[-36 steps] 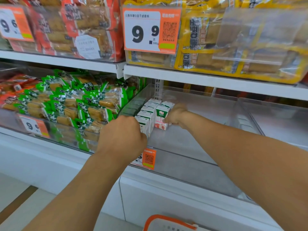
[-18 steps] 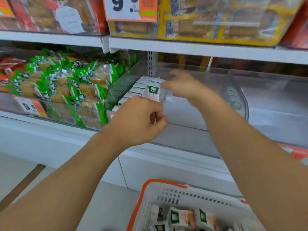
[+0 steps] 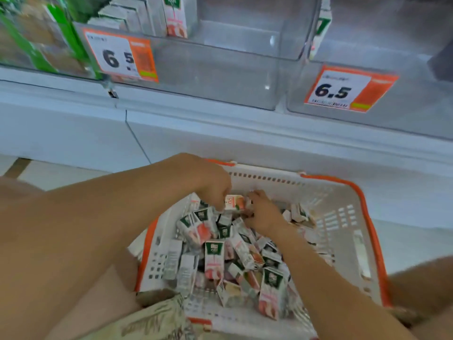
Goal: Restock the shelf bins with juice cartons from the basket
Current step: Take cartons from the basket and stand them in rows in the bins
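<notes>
Juice cartons (image 3: 221, 256) lie loose and jumbled in the white basket (image 3: 343, 217) with the orange rim, which sits on the floor just below the shelf. No order in the pile: some on their sides, some face up, some end-on. Likely tipped in for carrying, not packed.

Both hands are down in the basket at its far end, close together. Left hand (image 3: 214, 190) has its fingers curled over one end of a single carton (image 3: 235, 202), pink-and-white face up, lying crosswise on top of the heap. Right hand (image 3: 263, 212) meets the same carton from the other end; fingers curled at it, though blur hides whether they truly grip or only steady it. Judgement: picking from the top of the pile, since a top carton lifts free without dragging its neighbours.

Clear shelf bin (image 3: 220, 69) above, with a 6.5 price tag (image 3: 121, 56) at its front left. A short row of shelved cartons (image 3: 175, 14) stands upright at the bin's left rear, faces forward; most of the bin floor is bare. A second clear bin (image 3: 416, 99) to the right carries its own tag.

Judgement: restocking far from finished; basket holds many cartons.
</notes>
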